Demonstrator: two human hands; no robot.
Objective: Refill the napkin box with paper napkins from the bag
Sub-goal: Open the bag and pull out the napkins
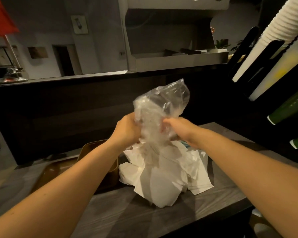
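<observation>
A clear plastic bag (162, 107) is being held upside down above the counter (205, 208) by both hands. The left hand (127, 130) is being closed on the bag's left side, its fingers curled around the crumpled film and clamped on it. The right hand (178, 128) is being closed on the bag's right side, with the fingers wrapped into the plastic and partly veiled by it. Above the fingers, the bag's empty closed end is being puffed upward. Just below the fingers, white paper napkins (162, 174) are being spilled from the bag's open mouth into a loose heap, the topmost sheets hanging directly under both hands. The heap is being supported on the grey wood-grain counter; whether a napkin box lies under it cannot be told, as the heap is covering that spot. Below and to the left of the left hand's fingers, a brown container (91, 152) is being partly hidden by the left forearm, touching the heap's left edge.
</observation>
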